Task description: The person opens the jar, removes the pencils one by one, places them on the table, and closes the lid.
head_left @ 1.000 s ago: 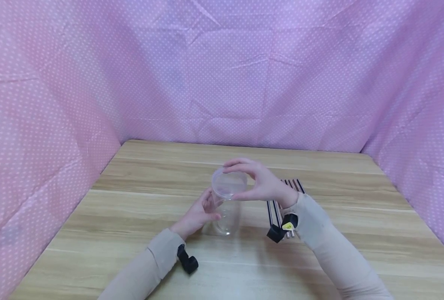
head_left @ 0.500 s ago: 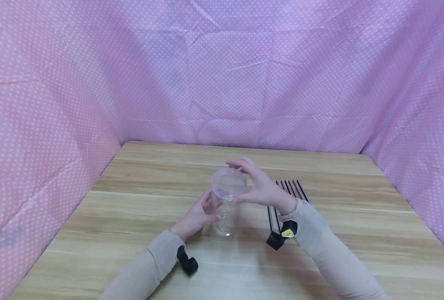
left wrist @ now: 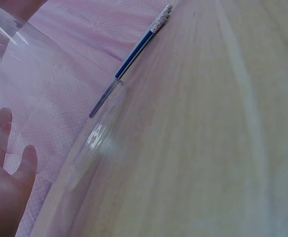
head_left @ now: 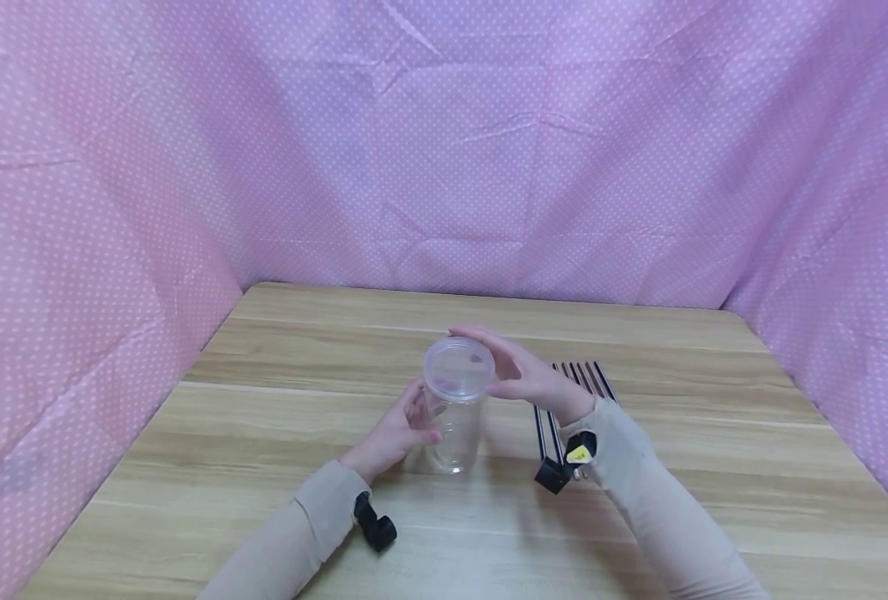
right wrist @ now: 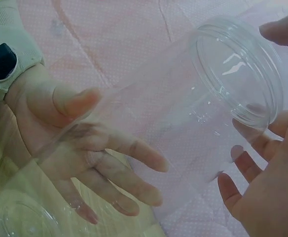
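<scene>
A clear plastic jar [head_left: 454, 442] stands upright near the table's middle, its transparent lid [head_left: 459, 368] on top. My left hand [head_left: 393, 429] holds the jar's side from the left, thumb in front and fingers behind; through the clear wall they show in the right wrist view. At the lid's right edge, my right hand [head_left: 522, 371] curls its fingers and thumb round the rim. The right wrist view shows fingertips [right wrist: 247, 129] against the lid rim [right wrist: 237, 69], and the thumb close to its far side. The left wrist view catches only part of the jar [left wrist: 25, 64].
Several long thin sticks, dark and silver, perhaps chopsticks [head_left: 586, 375], lie side by side right of the jar, partly hidden by the right wrist. They rest on a wooden table [head_left: 301, 333]. A pink dotted cloth [head_left: 444, 167] hangs behind and at both sides.
My right hand has loosened and shifted round the lid's rim, its fingers lifting and then coming back down nearer the right edge. The left hand and jar stay nearly still.
</scene>
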A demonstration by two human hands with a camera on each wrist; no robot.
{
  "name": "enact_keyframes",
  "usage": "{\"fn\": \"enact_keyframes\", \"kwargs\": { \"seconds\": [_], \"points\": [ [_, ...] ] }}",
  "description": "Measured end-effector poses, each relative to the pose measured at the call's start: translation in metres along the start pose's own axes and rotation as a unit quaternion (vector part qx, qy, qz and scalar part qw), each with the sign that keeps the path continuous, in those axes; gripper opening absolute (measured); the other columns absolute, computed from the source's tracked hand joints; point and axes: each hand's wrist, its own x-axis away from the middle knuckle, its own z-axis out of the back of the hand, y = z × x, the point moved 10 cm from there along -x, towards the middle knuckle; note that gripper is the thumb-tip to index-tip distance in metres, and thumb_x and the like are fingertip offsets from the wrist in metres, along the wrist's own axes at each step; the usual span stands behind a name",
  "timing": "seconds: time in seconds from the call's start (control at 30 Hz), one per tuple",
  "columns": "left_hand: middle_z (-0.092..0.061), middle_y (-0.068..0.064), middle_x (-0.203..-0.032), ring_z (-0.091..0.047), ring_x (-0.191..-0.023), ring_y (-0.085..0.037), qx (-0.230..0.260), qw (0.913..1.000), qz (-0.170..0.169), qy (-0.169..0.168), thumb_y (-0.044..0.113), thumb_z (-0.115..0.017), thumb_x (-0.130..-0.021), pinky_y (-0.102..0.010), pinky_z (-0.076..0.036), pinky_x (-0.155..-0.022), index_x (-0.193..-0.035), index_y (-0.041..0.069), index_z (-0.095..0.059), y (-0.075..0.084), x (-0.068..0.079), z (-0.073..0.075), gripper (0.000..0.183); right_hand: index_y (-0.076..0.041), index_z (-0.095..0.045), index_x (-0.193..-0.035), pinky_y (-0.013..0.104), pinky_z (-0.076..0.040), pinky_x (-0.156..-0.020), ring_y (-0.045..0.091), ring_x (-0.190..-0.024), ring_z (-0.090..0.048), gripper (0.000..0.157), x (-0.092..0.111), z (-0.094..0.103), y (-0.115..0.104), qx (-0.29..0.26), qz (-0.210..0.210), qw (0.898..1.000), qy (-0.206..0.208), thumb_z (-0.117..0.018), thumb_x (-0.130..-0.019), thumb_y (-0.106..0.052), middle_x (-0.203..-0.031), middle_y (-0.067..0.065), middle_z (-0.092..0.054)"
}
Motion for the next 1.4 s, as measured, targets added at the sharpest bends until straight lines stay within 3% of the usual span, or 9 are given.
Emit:
{"fn": "enact_keyframes", "kwargs": {
  "seconds": [0.37,0.47,0.6,0.7,0.83,0.97,1.2,1.3,1.4],
  "points": [
    [-0.018,-0.024,-0.154,-0.025,-0.138,-0.044,0.015,0.9999,-0.007,0.0,-0.009,-0.06,-0.082,-0.053,-0.026,-0.112,-0.149,0.002,-0.012,0.002,0.002,-0.001,0.082,0.01,-0.021,-0.143,0.038,-0.031,-0.111,0.013,-0.129,-0.041,0.076,0.0,0.003,0.001,0.013,-0.002,0.999,0.033,-0.064,-0.086,-0.017,-0.136,-0.005,-0.046],
    [-0.018,-0.023,-0.155,-0.025,-0.139,-0.044,0.016,0.9998,-0.008,-0.001,-0.009,-0.059,-0.082,-0.053,-0.027,-0.112,-0.149,0.002,-0.012,0.002,0.002,-0.002,0.083,0.01,-0.026,-0.14,0.041,-0.03,-0.11,0.012,-0.126,-0.044,0.076,0.002,0.006,0.001,0.035,-0.015,0.997,0.065,-0.068,-0.083,-0.014,-0.133,-0.001,-0.049],
    [-0.019,-0.021,-0.155,-0.027,-0.139,-0.042,0.009,0.9999,-0.002,0.004,-0.01,-0.058,-0.081,-0.052,-0.024,-0.114,-0.149,0.004,-0.013,0.0,0.002,-0.002,0.083,0.009,-0.032,-0.138,0.045,-0.033,-0.106,0.018,-0.121,-0.048,0.074,0.005,0.01,0.002,0.069,-0.039,0.99,0.113,-0.071,-0.077,-0.009,-0.132,0.015,-0.049],
    [-0.02,-0.021,-0.155,-0.027,-0.139,-0.042,0.007,0.9999,-0.001,0.008,-0.01,-0.059,-0.081,-0.052,-0.021,-0.115,-0.149,0.004,-0.013,-0.001,0.002,-0.002,0.083,0.007,-0.037,-0.135,0.049,-0.035,-0.105,0.029,-0.119,-0.049,0.072,0.008,0.013,0.001,0.1,-0.059,0.981,0.154,-0.072,-0.073,-0.003,-0.131,0.023,-0.047],
    [-0.02,-0.022,-0.155,-0.027,-0.139,-0.042,0.008,0.9999,-0.006,0.005,-0.007,-0.061,-0.081,-0.052,-0.019,-0.115,-0.149,0.004,-0.013,0.0,0.003,-0.002,0.083,0.002,-0.042,-0.131,0.051,-0.039,-0.103,0.038,-0.119,-0.05,0.069,0.013,0.015,-0.002,0.136,-0.089,0.965,0.206,-0.075,-0.07,0.002,-0.131,0.02,-0.048],
    [-0.02,-0.02,-0.155,-0.026,-0.14,-0.04,0.012,0.9999,-0.009,0.002,-0.004,-0.063,-0.081,-0.051,-0.017,-0.116,-0.149,0.004,-0.013,-0.001,0.002,-0.001,0.085,-0.001,-0.045,-0.127,0.05,-0.047,-0.095,0.038,-0.115,-0.053,0.067,0.018,0.015,-0.005,0.172,-0.106,0.948,0.244,-0.079,-0.07,-0.001,-0.13,0.017,-0.05],
    [-0.019,-0.017,-0.156,-0.026,-0.14,-0.039,0.014,0.9999,-0.003,0.0,0.0,-0.065,-0.082,-0.052,-0.016,-0.117,-0.15,0.006,-0.012,-0.002,0.0,-0.001,0.087,0.002,-0.05,-0.12,0.043,-0.048,-0.095,0.03,-0.112,-0.053,0.07,0.021,0.015,-0.016,0.235,-0.083,0.921,0.299,-0.086,-0.061,-0.005,-0.121,0.016,-0.058],
    [-0.018,-0.018,-0.156,-0.025,-0.14,-0.039,0.012,0.9999,0.0,0.0,-0.003,-0.063,-0.082,-0.051,-0.018,-0.116,-0.15,0.006,-0.011,-0.002,0.0,-0.002,0.086,0.003,-0.047,-0.125,0.044,-0.048,-0.094,0.031,-0.113,-0.052,0.079,0.022,0.015,-0.016,0.24,-0.083,0.921,0.296,-0.087,-0.058,-0.005,-0.122,0.018,-0.056],
    [-0.018,-0.018,-0.156,-0.026,-0.14,-0.039,0.006,0.9999,0.008,0.006,-0.006,-0.062,-0.082,-0.05,-0.019,-0.116,-0.15,0.006,-0.011,-0.002,0.0,-0.001,0.086,0.004,-0.04,-0.134,0.047,-0.047,-0.097,0.033,-0.117,-0.048,0.091,0.019,0.016,-0.012,0.219,-0.077,0.935,0.269,-0.088,-0.059,-0.013,-0.127,0.021,-0.052]
  ]
}}
